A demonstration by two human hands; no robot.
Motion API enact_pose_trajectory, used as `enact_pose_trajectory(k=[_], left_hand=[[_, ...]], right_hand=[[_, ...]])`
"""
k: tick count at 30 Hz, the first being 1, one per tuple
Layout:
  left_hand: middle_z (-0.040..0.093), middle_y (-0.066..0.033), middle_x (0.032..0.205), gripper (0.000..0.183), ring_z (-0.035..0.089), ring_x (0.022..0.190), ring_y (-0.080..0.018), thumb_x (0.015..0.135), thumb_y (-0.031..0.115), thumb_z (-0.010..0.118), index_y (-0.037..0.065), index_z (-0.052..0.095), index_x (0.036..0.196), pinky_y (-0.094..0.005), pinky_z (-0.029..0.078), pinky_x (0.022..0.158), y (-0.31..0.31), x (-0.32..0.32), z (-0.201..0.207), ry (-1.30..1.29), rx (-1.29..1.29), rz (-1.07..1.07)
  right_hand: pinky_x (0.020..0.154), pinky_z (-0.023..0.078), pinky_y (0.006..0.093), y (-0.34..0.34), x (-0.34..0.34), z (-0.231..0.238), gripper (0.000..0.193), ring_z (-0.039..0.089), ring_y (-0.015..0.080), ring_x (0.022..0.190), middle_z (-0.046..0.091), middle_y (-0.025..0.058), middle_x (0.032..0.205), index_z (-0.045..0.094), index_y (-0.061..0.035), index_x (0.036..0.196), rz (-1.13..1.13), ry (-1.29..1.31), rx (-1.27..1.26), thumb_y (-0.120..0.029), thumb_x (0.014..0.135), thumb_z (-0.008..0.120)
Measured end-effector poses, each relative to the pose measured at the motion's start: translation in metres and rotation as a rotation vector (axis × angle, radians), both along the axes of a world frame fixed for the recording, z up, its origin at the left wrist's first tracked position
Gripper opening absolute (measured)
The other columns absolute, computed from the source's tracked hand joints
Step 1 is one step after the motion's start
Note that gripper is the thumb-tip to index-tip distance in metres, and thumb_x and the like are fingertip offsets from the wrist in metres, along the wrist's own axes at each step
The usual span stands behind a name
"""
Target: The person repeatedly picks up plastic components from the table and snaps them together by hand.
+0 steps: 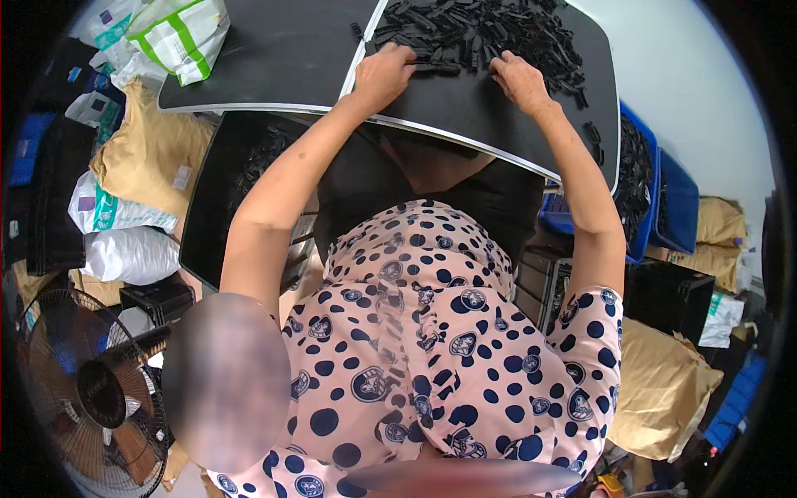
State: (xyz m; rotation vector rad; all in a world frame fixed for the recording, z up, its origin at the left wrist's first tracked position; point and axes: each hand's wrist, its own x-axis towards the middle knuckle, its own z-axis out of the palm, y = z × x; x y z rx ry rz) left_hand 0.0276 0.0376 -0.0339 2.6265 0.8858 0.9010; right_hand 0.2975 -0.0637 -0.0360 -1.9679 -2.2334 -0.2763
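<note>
A large heap of small, narrow black pieces (473,33), which look like plastic parts, is spread over the far side of the black table (490,124). At the heap's near left edge is my left hand (384,79), its fingers curled together against a few black pieces (436,68). My right hand (519,81) lies at the near right edge, fingers bent and pressed together, the tips down among the pieces. What either hand holds is too small and dark to make out. Between the hands lies a short row of pieces.
On the table's left part stands a white and green bag (184,37). Blue crates (638,241), one filled with black pieces, stand right of the table. A black tray (220,199) sits below its left edge. Brown sacks (154,153) and a fan (95,394) are at left.
</note>
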Motion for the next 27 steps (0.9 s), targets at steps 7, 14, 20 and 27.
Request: enact_pose_trajectory(k=[7, 14, 20, 27], left_hand=[[0.057, -0.0118, 0.094, 0.023, 0.061, 0.085, -0.0339, 0.077, 0.02, 0.068, 0.007, 0.056, 0.092, -0.0431, 0.05, 0.07, -0.001, 0.037, 0.0, 0.331, 0.129, -0.107], [0.063, -0.0051, 0.081, 0.02, 0.059, 0.065, -0.0154, 0.089, 0.012, 0.053, 0.008, 0.058, 0.108, -0.0265, 0.043, 0.051, -0.015, 0.006, 0.016, -0.318, -1.165, -0.055], [0.06, -0.003, 0.078, 0.025, 0.052, 0.058, -0.0095, 0.09, 0.008, 0.047, 0.01, 0.057, 0.112, -0.0212, 0.037, 0.047, -0.07, -0.022, 0.039, -0.688, -1.445, -0.266], [0.062, -0.0033, 0.081, 0.034, 0.053, 0.058, -0.0095, 0.088, 0.007, 0.054, 0.003, 0.052, 0.121, -0.0201, 0.038, 0.05, -0.117, -0.04, 0.077, -0.752, -1.556, -0.442]], right_hand=[[0.063, 0.048, 0.0309, 0.01, 0.046, -0.012, 0.021, 0.063, 0.0195, 0.077, 0.062, 0.0116, 0.086, 0.051, -0.0037, 0.077, -0.284, 1.129, 0.116, -0.02, 0.088, 0.058], [0.057, 0.042, 0.0219, -0.036, -0.056, 0.057, 0.029, 0.053, 0.0097, 0.071, 0.061, 0.0064, 0.09, 0.047, -0.0042, 0.113, -0.107, 1.52, -0.169, -0.025, 0.093, 0.05], [0.051, 0.034, 0.0171, -0.082, -0.115, 0.089, 0.026, 0.048, 0.0032, 0.067, 0.058, -0.0016, 0.082, 0.054, -0.0072, 0.114, -0.036, 1.438, -0.335, -0.023, 0.094, 0.053], [0.047, 0.034, 0.014, -0.102, -0.13, 0.116, 0.018, 0.048, 0.0022, 0.06, 0.059, -0.0017, 0.079, 0.058, -0.0021, 0.106, 0.026, 1.651, -0.334, -0.012, 0.091, 0.058]])
